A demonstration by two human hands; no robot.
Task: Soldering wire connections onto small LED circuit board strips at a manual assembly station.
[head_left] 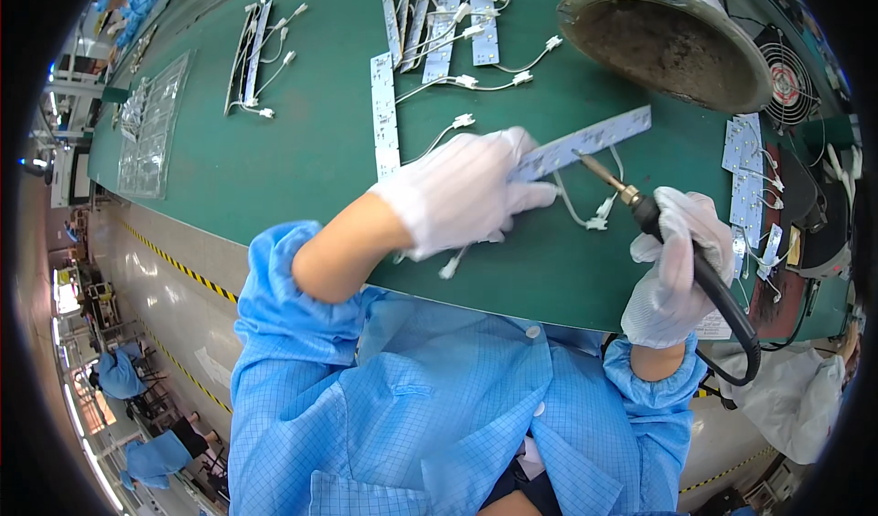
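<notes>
My gloved left hand [466, 194] grips one end of a narrow LED strip board [599, 139], held tilted above the green table. Short white wires with a white plug [599, 219] hang from the board's lower edge. In my gloved right hand [681, 264] is a soldering iron [651, 214] with a black handle and cable. Its tip touches or nearly touches the board's lower edge, around the middle. Fingers hide the board's left end. Beneath and beside my left wrist lie another board [385, 113] and a loose white plug [450, 267].
Several wired LED boards [446, 26] lie at the table's back, with more at the left [258, 49] and right [745, 173]. A clear plastic tray [155, 132] is at far left. A large metal fume hood [668, 40] overhangs the back right, beside a fan [785, 81].
</notes>
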